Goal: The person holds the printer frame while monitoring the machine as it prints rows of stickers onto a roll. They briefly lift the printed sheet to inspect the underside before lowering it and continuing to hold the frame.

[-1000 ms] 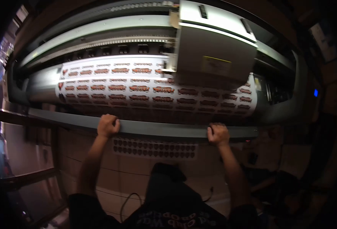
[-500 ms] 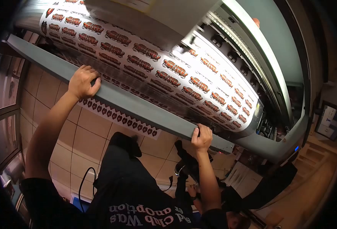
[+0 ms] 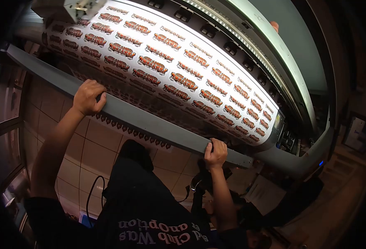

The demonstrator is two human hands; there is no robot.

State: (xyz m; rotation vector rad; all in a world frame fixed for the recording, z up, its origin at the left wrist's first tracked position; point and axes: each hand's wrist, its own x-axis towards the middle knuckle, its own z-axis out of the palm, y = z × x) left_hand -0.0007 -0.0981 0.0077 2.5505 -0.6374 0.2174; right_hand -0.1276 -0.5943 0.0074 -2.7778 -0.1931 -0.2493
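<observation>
A long grey bar [image 3: 150,122] runs across the front of a wide-format printer. My left hand [image 3: 90,98] rests on its left part, fingers curled over the top edge and thumb along the near side. Farther right, my right hand [image 3: 216,154] is closed over the same bar near its right end. Just beyond the bar, a white printed sheet [image 3: 150,62] lies over the curved bed, covered in rows of red-and-black logos. Part of a printed strip [image 3: 129,132] hangs below the bar. At the upper left is the blurred print carriage [image 3: 69,9].
The printer's raised cover [image 3: 270,41] arches along the right, with a finger [image 3: 274,26] at its edge. Below my right arm a person in dark clothes [image 3: 249,213] is low by the floor. A black cable [image 3: 92,199] loops near my leg above the tiles [image 3: 71,159].
The print carriage has moved from the top middle to the upper left, uncovering more of the sheet. The scene is darker. Both hands stay on the bar, and less of the hanging strip shows.
</observation>
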